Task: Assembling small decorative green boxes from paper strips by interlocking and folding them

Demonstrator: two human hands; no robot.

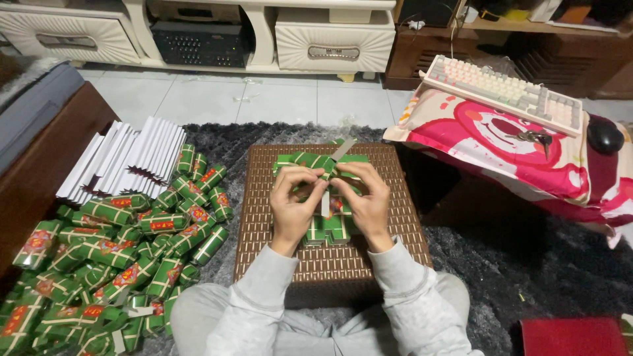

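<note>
Both hands, left hand and right hand, pinch a green packet over the wicker box.

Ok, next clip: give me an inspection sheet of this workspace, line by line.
Surface: brown woven stool on dark shaggy rug.
Job's things: green paper piece pinched by both hands; flat green pieces beneath.
Clutter: pile of folded green packets at the person's left; white card stack behind it.
Grippers: left hand and right hand, fingers closed on the piece.
Cables: nothing seen.
Surroundings: keyboard, keys, mouse on pink cushion; white cabinet.
</note>
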